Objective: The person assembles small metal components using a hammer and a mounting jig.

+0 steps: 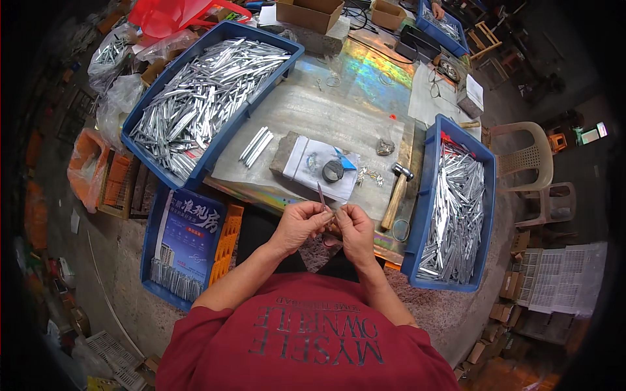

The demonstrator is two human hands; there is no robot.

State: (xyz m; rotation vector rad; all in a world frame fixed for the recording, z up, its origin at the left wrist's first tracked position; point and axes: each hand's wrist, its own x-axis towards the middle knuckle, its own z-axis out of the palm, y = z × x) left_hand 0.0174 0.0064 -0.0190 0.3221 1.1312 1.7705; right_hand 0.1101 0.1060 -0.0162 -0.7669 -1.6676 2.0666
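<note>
My left hand (302,226) is closed in a pinch on a thin metal strip (321,193), whose end sticks up past the fingers. Close beside it, my right hand (356,233) has its fingertips pressed together; what they hold is too small to make out. Just beyond the hands, a block topped with white paper (303,163) carries a dark round piece (332,171). Small shiny parts (372,176) lie right of the block. A hammer (394,201) with a wooden handle rests farther right. Several silver strips (256,147) lie side by side to the left.
A large blue bin (215,166) heaped with silver strips stands at the left, another blue bin (481,260) at the right. Below the left one is a third bin (149,260) with upright strips. A beige plastic chair (525,156) stands beyond the right bin. Someone's hand (437,11) shows at the far bin.
</note>
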